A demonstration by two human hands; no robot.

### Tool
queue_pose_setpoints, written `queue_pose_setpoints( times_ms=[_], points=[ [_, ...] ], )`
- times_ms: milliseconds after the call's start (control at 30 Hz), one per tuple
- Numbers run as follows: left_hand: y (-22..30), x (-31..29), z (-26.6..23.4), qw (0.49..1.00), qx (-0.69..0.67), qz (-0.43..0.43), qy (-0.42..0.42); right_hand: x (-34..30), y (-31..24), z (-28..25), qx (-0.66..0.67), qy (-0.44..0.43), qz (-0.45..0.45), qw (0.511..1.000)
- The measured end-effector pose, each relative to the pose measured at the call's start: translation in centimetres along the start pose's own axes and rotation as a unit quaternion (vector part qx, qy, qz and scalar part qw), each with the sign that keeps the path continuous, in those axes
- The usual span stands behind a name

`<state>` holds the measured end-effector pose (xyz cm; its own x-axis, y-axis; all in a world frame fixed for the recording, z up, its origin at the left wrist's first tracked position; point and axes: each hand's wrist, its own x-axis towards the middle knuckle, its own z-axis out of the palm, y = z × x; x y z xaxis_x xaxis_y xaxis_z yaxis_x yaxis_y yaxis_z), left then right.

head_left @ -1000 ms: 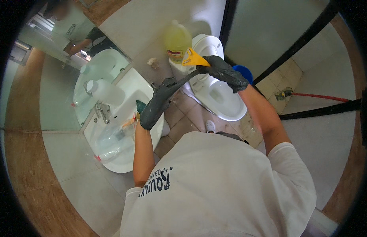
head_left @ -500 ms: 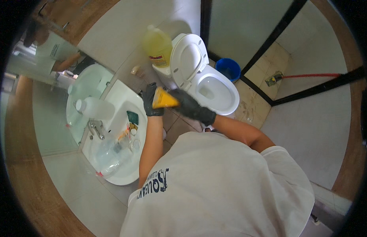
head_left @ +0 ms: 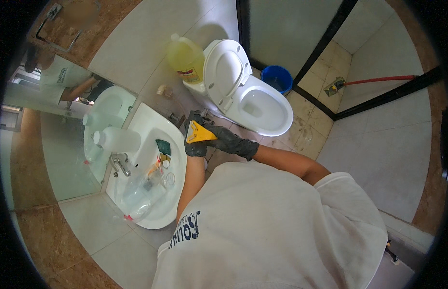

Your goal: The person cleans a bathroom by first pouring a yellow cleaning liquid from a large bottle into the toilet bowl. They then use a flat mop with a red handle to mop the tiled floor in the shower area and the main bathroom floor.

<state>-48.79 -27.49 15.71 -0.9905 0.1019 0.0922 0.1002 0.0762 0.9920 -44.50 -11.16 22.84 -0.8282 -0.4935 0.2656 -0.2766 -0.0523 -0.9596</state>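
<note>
Both my hands wear dark rubber gloves and meet just right of the white washbasin (head_left: 151, 212). My right hand (head_left: 229, 141) grips a yellow scraper (head_left: 199, 133) by its handle. My left hand (head_left: 194, 144) is closed around the scraper's wide end from below. The scraper hangs over the floor between the basin and the white toilet (head_left: 255, 108), whose lid is up.
A large yellow jug (head_left: 186, 59) stands on the toilet cistern. The basin holds a white bottle (head_left: 117, 139), a tap (head_left: 119, 164), a green sponge (head_left: 163, 147) and small items. A blue bucket (head_left: 276, 78) and a red-handled mop (head_left: 373, 81) lie behind a dark-framed glass partition.
My hands have come down from the toilet area toward the basin's edge. The scraper came with them, and my left hand has closed onto it.
</note>
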Motion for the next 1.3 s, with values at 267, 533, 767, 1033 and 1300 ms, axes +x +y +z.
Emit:
queue_pose_setpoints(
  times_ms=[267,533,767,1033,1300],
  points=[
    [0.0,0.7,0.5,0.954,0.221,0.201,-0.033,-0.4,-1.0,0.3,-0.152,0.026,-0.065,0.986],
    [-0.6,-0.9,1.1,0.873,-0.481,-0.081,0.015,-0.3,-1.6,1.8,-0.021,0.154,-0.101,0.983],
    [1.9,-1.4,1.8,0.862,-0.497,-0.097,0.02,-0.5,0.0,0.3,-0.016,0.09,-0.015,0.996],
    [3.5,0.4,0.2,0.899,-0.435,-0.035,0.042,-0.6,-0.2,-0.5,0.262,-0.021,0.158,0.952],
    [12.3,0.8,2.2,0.942,0.313,0.12,-0.028,-0.1,-3.8,0.4,0.11,-0.149,0.208,0.961]
  ],
)
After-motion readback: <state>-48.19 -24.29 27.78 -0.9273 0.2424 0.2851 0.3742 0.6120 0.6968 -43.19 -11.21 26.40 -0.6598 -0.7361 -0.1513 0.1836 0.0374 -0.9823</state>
